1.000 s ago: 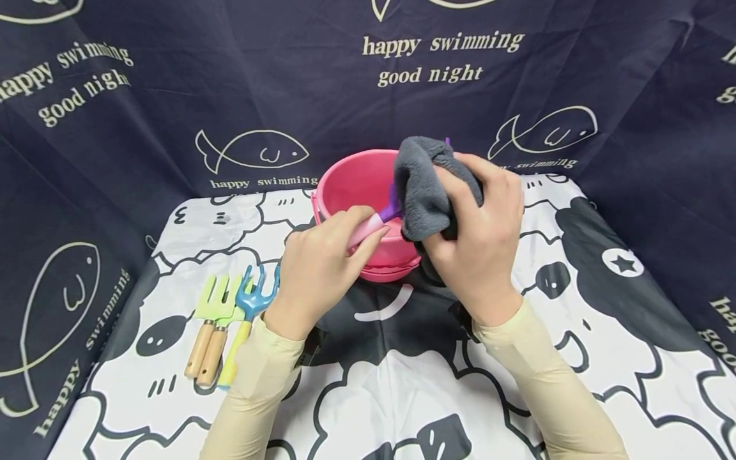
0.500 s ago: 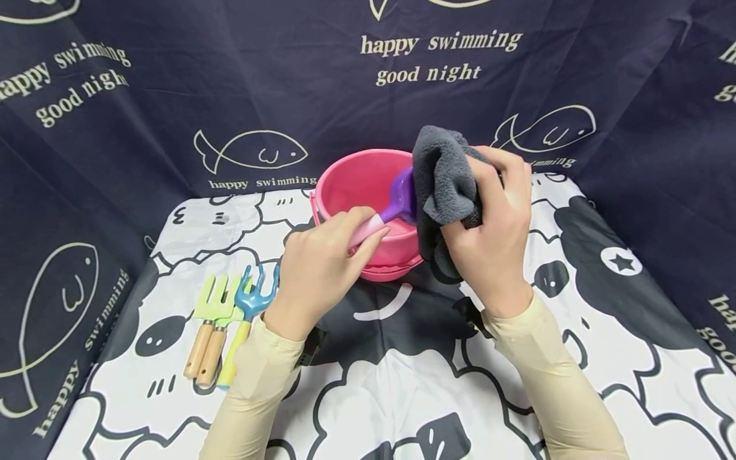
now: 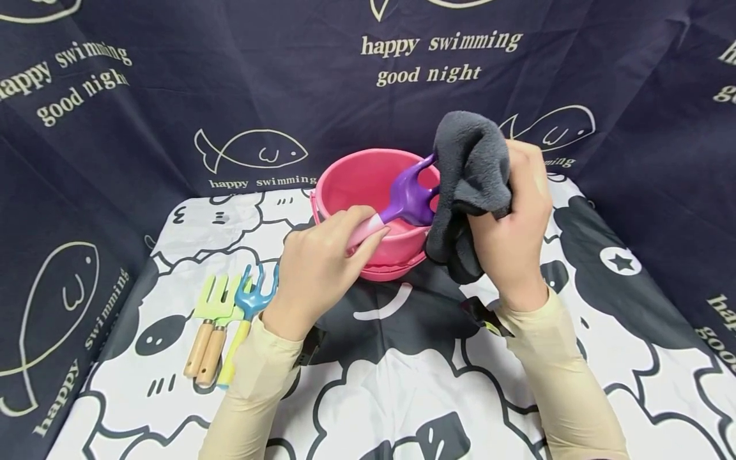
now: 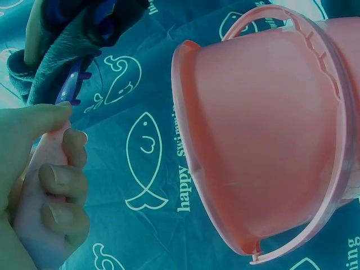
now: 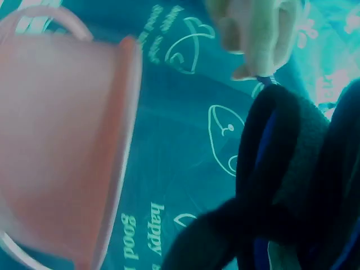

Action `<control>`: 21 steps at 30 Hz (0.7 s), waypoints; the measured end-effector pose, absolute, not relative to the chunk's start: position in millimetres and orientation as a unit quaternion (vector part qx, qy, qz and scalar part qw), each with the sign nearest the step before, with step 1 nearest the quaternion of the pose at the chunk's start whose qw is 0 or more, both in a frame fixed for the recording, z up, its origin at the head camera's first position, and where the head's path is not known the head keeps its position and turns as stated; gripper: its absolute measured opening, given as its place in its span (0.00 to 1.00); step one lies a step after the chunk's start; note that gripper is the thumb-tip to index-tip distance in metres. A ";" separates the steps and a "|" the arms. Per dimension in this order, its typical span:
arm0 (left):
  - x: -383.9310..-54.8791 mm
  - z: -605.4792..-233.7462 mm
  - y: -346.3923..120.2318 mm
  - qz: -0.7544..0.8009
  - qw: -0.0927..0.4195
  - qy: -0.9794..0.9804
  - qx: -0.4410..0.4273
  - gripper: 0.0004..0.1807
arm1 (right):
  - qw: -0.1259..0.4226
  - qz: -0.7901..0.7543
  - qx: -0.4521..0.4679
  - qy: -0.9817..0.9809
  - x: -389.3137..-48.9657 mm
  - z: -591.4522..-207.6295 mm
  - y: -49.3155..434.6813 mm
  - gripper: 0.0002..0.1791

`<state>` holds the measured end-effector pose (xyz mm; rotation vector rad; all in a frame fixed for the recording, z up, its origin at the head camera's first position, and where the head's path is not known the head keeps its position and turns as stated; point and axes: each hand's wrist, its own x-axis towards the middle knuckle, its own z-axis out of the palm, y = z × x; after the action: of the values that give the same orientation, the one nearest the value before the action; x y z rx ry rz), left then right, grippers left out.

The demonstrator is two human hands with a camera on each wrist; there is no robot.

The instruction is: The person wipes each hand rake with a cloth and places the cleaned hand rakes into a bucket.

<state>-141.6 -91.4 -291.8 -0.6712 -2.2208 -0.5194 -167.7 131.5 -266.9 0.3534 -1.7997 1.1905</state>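
My left hand (image 3: 319, 265) grips the pink handle of a small purple hand rake (image 3: 409, 195), its fingers curled round it in the left wrist view. The rake's head points up and right over the pink bucket (image 3: 345, 185). A dark grey cloth (image 3: 474, 166) is bunched in my right hand (image 3: 517, 223), with its lower part hanging down. The cloth covers the ends of the rake's prongs in the head view. Part of my right hand's fingers is hidden behind the cloth. In the right wrist view the cloth (image 5: 298, 152) looks nearly black.
Two green forks (image 3: 209, 306) with wooden handles lie on the sheep-patterned cloth (image 3: 379, 396) at the left. Beside them is a blue fork (image 3: 253, 300) with a yellow handle, partly behind my left arm. Dark printed fabric (image 3: 259, 76) walls in the back and sides.
My right hand has moved right and slightly up with the cloth, sliding it along the rake's head toward the prong tips. More of the purple head shows. The left hand stays put.
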 end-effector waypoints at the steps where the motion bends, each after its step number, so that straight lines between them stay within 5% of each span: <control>1: -141.4 -291.7 -91.2 -0.203 0.372 -0.867 -0.263 0.14 | 0.447 0.495 0.143 -0.731 -167.4 -266.1 134.1 0.19; 10: -137.5 -290.2 -90.4 -0.206 0.368 -0.863 -0.279 0.14 | 0.324 0.640 0.119 -0.687 -162.7 -258.4 151.9 0.15; 21: -136.0 -290.0 -88.9 -0.221 0.365 -0.855 -0.296 0.14 | 0.311 0.676 0.082 -0.663 -162.2 -252.2 160.1 0.13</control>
<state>-136.0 -88.9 -290.0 -0.7623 -2.1987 -0.5673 -162.2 160.1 -252.2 0.2170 -1.7494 1.7859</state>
